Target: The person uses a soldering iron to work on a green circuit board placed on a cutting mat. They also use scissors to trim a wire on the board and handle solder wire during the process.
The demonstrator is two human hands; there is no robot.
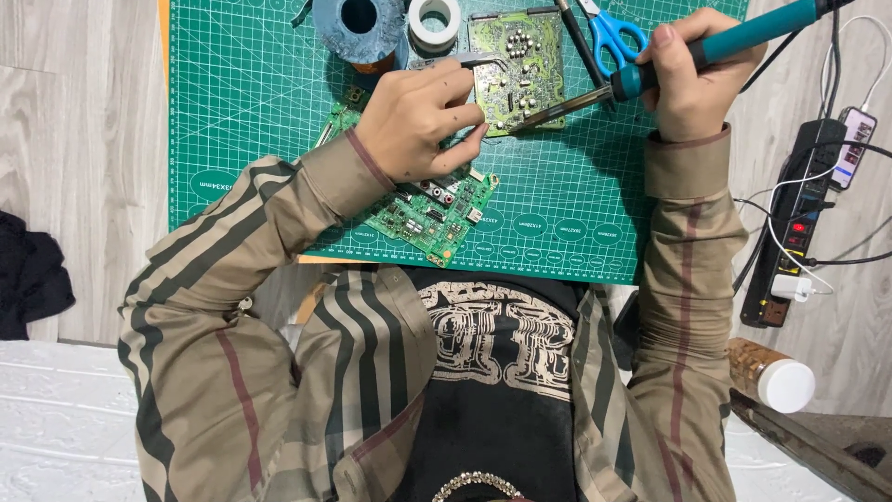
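The person wears an open, long-sleeved overshirt in khaki, striped with dark green-black bands, paler edging and thin maroon lines. Its buttoned cuffs close just short of the left hand (418, 116) and right hand (692, 79). Underneath is a black T-shirt bearing a cream printed graphic across the chest.

I see even, bright, sharp light; soft shadows fall toward six o'clock on the cutting mat (242, 112), without glare.

Blue-handled scissors (609, 33) and two tape rolls (435, 22) lie at the green cutting mat's (242, 102) far edge. A black power strip (790, 232) and a white-capped bottle (771, 372) sit on the wooden floor (74, 112).
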